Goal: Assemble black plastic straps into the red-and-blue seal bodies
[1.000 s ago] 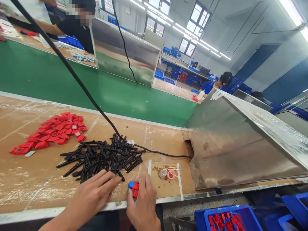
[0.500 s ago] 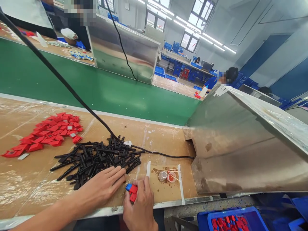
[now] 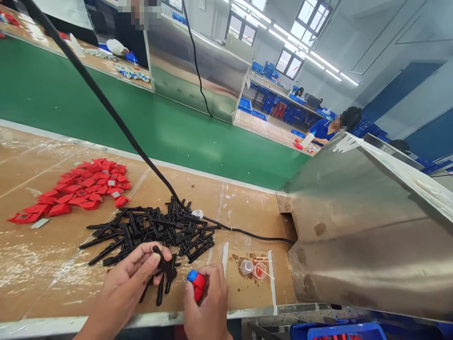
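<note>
Near the bench's (image 3: 247,203) front edge, the left hand (image 3: 129,276) pinches a black part (image 3: 163,261). The right hand (image 3: 209,300) grips a red-and-blue piece (image 3: 198,282).

A: Exposure?
B: Bright, cool. Ceiling tubes (image 3: 314,61) upper right plus daylight through the windows (image 3: 288,66), whose panes are blown nearly white.
A: Glare?
B: Yes. White patches on the worktop (image 3: 31,278), lower left; soft sheen on the green strip (image 3: 170,118); smeared reflections on the metal panel (image 3: 198,66).
A: Shadows?
B: Dark under the table edge, bottom right. Black parts (image 3: 141,231) bunch into near-solid dark, detail lost.
A: Sharpness?
B: Left hand (image 3: 123,283) and right hand (image 3: 210,302) readable. Far background soft. Mosaic blocks (image 3: 139,12) over 2 heads.
A: Distortion?
B: Wide-angle. Lines slant; metal box (image 3: 371,226) stretches toward the right edge.
</note>
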A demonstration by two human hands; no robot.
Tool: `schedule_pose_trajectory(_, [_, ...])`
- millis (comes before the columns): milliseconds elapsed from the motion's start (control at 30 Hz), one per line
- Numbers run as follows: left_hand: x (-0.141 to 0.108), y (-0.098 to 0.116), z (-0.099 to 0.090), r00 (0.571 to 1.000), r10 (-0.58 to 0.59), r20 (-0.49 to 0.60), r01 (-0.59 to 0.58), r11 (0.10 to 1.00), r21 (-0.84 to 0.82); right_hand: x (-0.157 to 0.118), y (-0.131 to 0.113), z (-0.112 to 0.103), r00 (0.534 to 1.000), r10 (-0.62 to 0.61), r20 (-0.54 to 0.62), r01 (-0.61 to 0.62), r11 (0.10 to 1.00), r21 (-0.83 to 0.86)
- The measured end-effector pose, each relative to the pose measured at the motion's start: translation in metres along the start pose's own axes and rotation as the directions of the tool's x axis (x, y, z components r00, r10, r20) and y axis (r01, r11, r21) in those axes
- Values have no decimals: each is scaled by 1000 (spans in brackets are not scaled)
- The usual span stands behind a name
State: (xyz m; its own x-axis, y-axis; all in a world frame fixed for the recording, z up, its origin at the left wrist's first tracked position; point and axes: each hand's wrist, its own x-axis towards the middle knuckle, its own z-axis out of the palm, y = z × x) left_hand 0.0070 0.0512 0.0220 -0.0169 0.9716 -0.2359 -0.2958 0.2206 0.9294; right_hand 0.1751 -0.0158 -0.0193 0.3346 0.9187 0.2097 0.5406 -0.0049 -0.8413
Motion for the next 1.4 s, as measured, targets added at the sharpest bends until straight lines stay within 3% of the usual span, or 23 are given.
schedule_pose_trajectory(67, [-8, -1, 7, 993, -117, -1, 116, 986, -119, -1, -2, -3, 976, 190, 109, -215, 925, 313])
schedule_pose_trajectory(167, [-20, 1, 17, 971, -237, -41, 218, 938, -271, 3, -9, -9, 848, 349, 400, -530, 527, 664])
schedule_pose_trajectory(267, [-24, 0, 20, 956, -293, -25, 270, 907, -322, 13, -21, -16, 722, 377, 581, -677, 207, 706])
schedule_pose_trajectory(367, [-22, -6, 16, 940, -338, 47, 335, 886, -320, 20, -29, -21, 655, 385, 651, -720, 55, 692])
schedule_pose_trajectory(433, [-21, -12, 14, 937, -347, 41, 341, 880, -330, 21, -31, -24, 645, 377, 665, -719, 2, 695])
schedule_pose_trajectory(600, [-24, -18, 17, 931, -361, -51, 313, 863, -396, 18, -31, -29, 649, 307, 696, -735, 16, 678])
schedule_pose_trajectory(800, [-26, -11, 12, 926, -350, 140, 376, 828, -415, 10, -27, -30, 678, 272, 683, -724, 91, 683])
schedule_pose_trajectory(967, [-28, -6, 16, 928, -313, 201, 372, 806, -460, -1, -17, -29, 705, 310, 638, -691, 97, 717])
schedule_pose_trajectory(1133, [-32, -4, 19, 900, -362, 244, 436, 723, -535, -7, -13, -27, 728, 343, 593, -656, 100, 748])
schedule_pose_trajectory(1267, [-36, -1, 19, 878, -355, 322, 479, 623, -619, -13, -11, -23, 777, 296, 556, -621, 214, 754])
schedule_pose_trajectory(1400, [-39, 4, 19, 853, -350, 387, 517, 478, -710, -17, -18, -28, 783, 305, 542, -622, 358, 696])
